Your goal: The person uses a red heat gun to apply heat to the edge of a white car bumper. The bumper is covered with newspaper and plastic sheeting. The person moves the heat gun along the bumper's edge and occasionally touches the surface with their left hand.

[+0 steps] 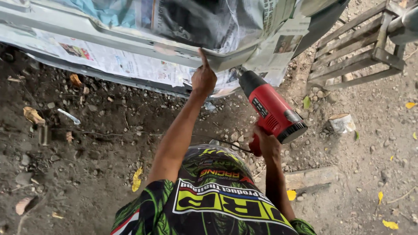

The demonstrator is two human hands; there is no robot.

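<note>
The heat gun (272, 111), clasped in the right hand (266, 143), is best kept aimed beside the left hand's (203, 78) pressing fingertip on the panel (109, 37).

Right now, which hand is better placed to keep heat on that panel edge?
Right. The right hand already grips the red heat gun, nozzle aimed at the grey panel edge. The left hand only presses a finger there.

Newspaper (130, 63) hides most of the grey panel (87, 30) above the left hand (203, 79). The heat gun's (272, 111) handle is buried in the right hand (266, 143).
</note>
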